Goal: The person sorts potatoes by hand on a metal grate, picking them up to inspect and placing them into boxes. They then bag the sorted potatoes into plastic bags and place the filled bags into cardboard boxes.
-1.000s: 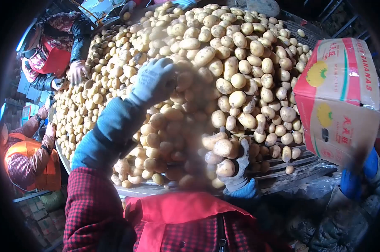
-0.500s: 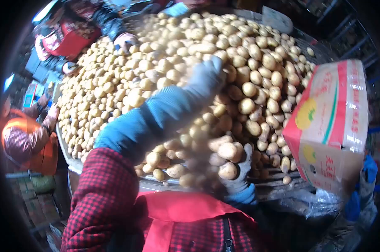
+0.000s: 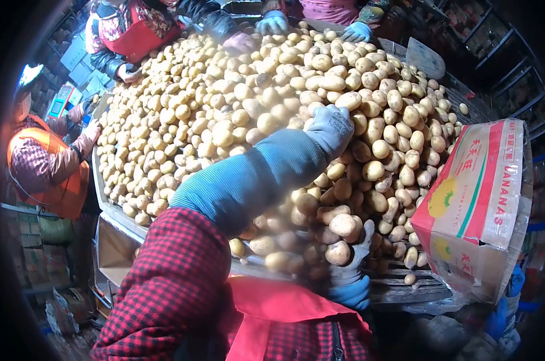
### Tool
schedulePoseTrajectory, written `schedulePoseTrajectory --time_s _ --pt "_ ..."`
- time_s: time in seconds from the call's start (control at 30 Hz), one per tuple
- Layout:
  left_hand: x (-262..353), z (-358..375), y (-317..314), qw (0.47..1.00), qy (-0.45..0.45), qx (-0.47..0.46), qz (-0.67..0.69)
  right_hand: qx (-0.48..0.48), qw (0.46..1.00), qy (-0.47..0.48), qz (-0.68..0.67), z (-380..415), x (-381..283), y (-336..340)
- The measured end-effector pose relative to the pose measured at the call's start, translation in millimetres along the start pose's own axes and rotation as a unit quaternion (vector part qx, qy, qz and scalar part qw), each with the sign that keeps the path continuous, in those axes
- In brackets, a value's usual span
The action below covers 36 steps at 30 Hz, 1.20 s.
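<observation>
A broad heap of potatoes (image 3: 224,129) covers the table. My left hand (image 3: 333,129), in a grey glove with a blue sleeve cover, is stretched far into the heap. Its fingers curl down and close on a potato (image 3: 348,101) at their tips; they are partly hidden. Nearer to my body, my right hand (image 3: 349,262), gloved with a blue cuff, cradles several potatoes (image 3: 343,225), one of them low against the palm (image 3: 338,253). Its thumb points up beside them, and its other fingers are mostly hidden under the potatoes.
A red and white carton (image 3: 468,207) stands on the right edge over slats (image 3: 405,283). Across the heap are co-workers' gloved hands (image 3: 272,23) and a red apron (image 3: 141,39). Another person in an orange vest (image 3: 49,156) is at the left. A clear scoop-like plate (image 3: 425,58) lies at the back.
The view has shifted, so the heap and carton sit lower. My left hand, blurred before, is now at a potato farther right in the picture. A co-worker's blue-gloved hands have appeared at the top.
</observation>
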State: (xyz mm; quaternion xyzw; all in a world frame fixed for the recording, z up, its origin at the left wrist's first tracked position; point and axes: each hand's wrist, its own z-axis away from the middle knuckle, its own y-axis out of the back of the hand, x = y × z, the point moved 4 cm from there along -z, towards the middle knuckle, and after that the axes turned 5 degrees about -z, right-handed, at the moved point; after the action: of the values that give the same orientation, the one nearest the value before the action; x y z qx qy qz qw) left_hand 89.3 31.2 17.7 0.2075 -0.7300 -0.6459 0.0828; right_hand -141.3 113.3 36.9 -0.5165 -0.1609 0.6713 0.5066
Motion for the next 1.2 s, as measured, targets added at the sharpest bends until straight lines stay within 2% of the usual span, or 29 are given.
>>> schedulePoseTrajectory --time_s 0.07,0.13,0.17,0.2,0.23,0.27,0.33,0.37,0.4,0.43,0.47,0.5,0.57,0.6,0.67,0.7,0.8,0.83,0.9,0.97,1.03,1.07,1.1,1.13,1.17,1.2 --pt "-5 4 0 1.0 -0.01 0.007 0.016 0.041 0.982 0.089 0.162 -21 17 44" --pt "-10 7 5 0.999 -0.015 0.02 0.03 0.084 0.928 0.18 0.317 -36 33 85" --pt "-10 10 7 0.999 -0.021 0.026 0.039 0.064 0.981 0.145 0.113 -32 34 80" --pt "-14 17 31 0.995 -0.017 -0.064 0.08 0.062 0.987 0.111 -0.1 -27 34 75" --pt "-18 17 20 0.994 -0.027 -0.068 0.087 0.055 0.988 0.145 -0.003 -28 34 76" --pt "-21 18 9 0.992 -0.038 -0.073 0.096 0.056 0.989 0.134 -0.033 -28 34 72" --pt "-33 41 16 0.985 -0.017 0.021 0.169 0.06 0.988 0.111 -0.093 -27 34 66" --pt "-36 53 28 0.976 0.0 -0.017 0.218 0.052 0.991 0.123 0.013 -23 26 60" --pt "-40 67 37 0.963 0.021 -0.055 0.263 0.041 0.992 0.121 0.019 -20 22 53" --pt "-49 80 31 0.893 -0.009 -0.04 0.448 0.029 0.992 0.12 0.025 -17 18 47" --pt "-42 94 25 0.769 0.097 -0.079 0.627 0.018 0.992 0.107 -0.07 -16 19 39" --pt "-41 111 30 0.712 0.138 -0.101 0.681 0.005 0.982 0.091 -0.163 -16 22 35" --pt "-39 141 33 0.592 0.2 -0.126 0.771 0.007 0.992 0.13 0.002 -16 18 38" --pt "-32 155 33 0.531 0.223 -0.131 0.807 -0.007 0.989 0.14 0.044 -19 22 46" --pt "-12 173 39 0.427 0.299 -0.05 0.852 -0.031 0.978 0.164 0.126 -23 28 56" --pt "-14 184 27 0.449 0.303 -0.076 0.837 -0.015 0.967 0.167 0.191 -24 34 58" --pt "-9 210 23 0.433 0.314 -0.046 0.844 -0.054 0.973 0.124 0.188 -15 30 42" --pt "-8 216 18 0.424 0.314 -0.036 0.849 -0.081 0.982 0.089 0.145 -11 29 34" --pt "-10 229 24 0.443 0.299 -0.012 0.845 -0.092 0.994 0.027 0.045 -10 36 34" --pt "-10 242 32 0.461 0.29 0.04 0.838 -0.092 0.996 -0.003 0.009 -10 40 33" --pt "-9 255 36 0.43 0.321 0.106 0.837 -0.092 0.983 0.055 0.148 -4 36 13" --pt "-10 263 40 0.453 0.316 0.15 0.82 -0.102 0.979 0.065 0.166 -3 36 2" --pt "-10 271 53 0.476 0.324 0.153 0.803 -0.125 0.985 0.034 0.114 -4 41 -3" --pt "-14 282 49 0.463 0.352 0.124 0.804 -0.144 0.988 0.001 0.063 -4 46 -8" --pt "-17 293 46 0.449 0.379 0.096 0.804 -0.172 0.981 -0.075 -0.058 -6 56 -11" --pt "-19 305 61 0.491 0.366 0.054 0.789 -0.192 0.953 -0.154 -0.176 -7 65 -15"
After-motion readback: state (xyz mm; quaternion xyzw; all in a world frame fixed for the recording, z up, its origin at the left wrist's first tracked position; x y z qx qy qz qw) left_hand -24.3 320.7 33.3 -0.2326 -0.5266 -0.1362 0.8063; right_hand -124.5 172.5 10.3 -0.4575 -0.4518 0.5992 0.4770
